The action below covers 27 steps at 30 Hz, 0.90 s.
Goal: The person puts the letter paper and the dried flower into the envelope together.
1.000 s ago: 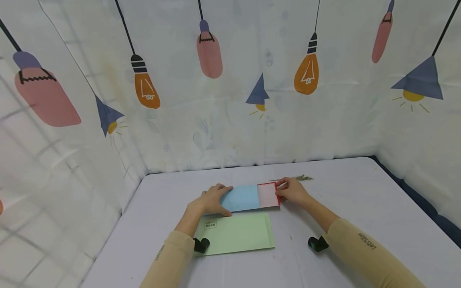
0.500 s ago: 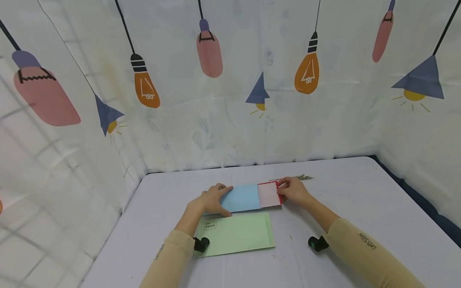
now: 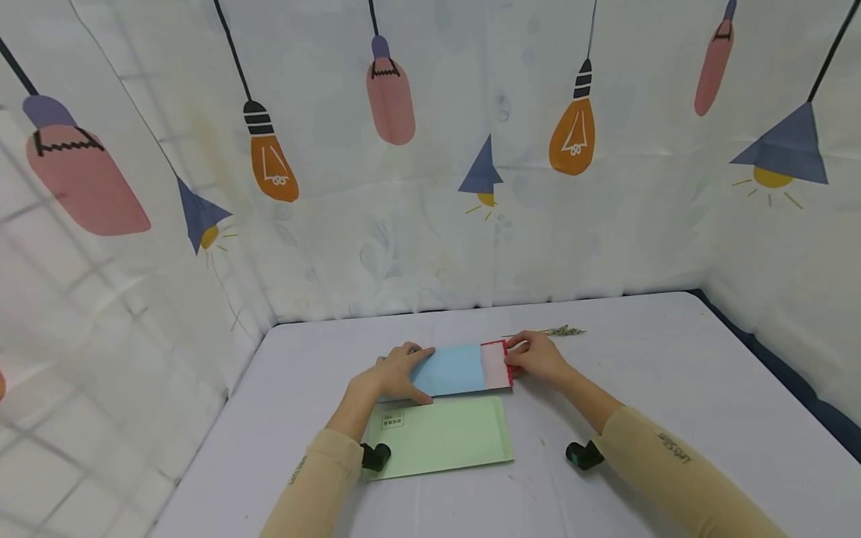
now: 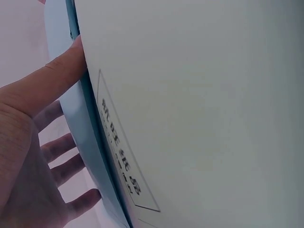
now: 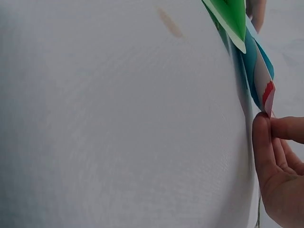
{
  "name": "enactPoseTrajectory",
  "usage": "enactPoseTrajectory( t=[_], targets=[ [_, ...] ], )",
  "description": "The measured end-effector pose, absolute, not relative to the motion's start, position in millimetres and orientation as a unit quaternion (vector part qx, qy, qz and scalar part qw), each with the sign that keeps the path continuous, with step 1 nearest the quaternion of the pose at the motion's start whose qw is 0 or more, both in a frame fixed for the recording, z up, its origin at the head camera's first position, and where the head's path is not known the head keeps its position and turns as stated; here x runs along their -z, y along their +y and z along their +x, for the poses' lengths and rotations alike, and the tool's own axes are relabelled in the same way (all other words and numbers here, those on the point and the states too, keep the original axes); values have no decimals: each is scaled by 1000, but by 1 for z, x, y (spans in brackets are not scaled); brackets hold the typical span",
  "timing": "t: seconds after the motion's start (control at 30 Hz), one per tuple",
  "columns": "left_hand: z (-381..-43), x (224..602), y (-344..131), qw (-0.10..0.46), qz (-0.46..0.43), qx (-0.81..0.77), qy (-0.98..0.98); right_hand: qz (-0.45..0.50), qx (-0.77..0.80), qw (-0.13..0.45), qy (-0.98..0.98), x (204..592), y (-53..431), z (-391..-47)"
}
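A light blue envelope [image 3: 454, 370] lies lengthwise across the table, its open end to the right. My left hand [image 3: 398, 373] holds its left part across the width, thumb at the near edge and fingers at the far one; the left wrist view shows the thumb [image 4: 52, 78] right at that edge. Out of the envelope's mouth sticks a pale pink card [image 3: 494, 365] with a red scalloped border, its left part hidden inside. My right hand [image 3: 539, 360] pinches the card's right end between thumb and fingers, as the right wrist view also shows with the card's red corner [image 5: 269, 90].
Just in front of the blue envelope lies a pale green envelope [image 3: 444, 441] with a small printed box in its corner. A dried sprig [image 3: 565, 331] lies behind my right hand. The white table [image 3: 646, 493] ends at a curtain printed with lamps.
My right hand drew the card slightly right, then slid it left, so less of it shows outside the blue envelope. My left hand has stayed in place.
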State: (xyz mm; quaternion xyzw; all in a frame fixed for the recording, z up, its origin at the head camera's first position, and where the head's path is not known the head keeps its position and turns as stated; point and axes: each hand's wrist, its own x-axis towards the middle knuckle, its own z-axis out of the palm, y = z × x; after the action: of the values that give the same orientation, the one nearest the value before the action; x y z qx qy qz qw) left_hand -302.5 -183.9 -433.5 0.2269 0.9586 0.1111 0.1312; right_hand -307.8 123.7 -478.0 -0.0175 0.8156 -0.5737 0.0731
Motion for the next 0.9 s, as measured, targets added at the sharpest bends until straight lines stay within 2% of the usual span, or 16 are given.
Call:
enactPoseTrajectory(
  t=[0.5, 0.9],
  targets=[
    [-303, 436, -186, 130, 230, -110, 958, -42, 604, 86, 791, 477, 104, -307],
    [-305, 438, -186, 123, 230, -112, 959, -30, 590, 73, 804, 479, 92, -309]
  ],
)
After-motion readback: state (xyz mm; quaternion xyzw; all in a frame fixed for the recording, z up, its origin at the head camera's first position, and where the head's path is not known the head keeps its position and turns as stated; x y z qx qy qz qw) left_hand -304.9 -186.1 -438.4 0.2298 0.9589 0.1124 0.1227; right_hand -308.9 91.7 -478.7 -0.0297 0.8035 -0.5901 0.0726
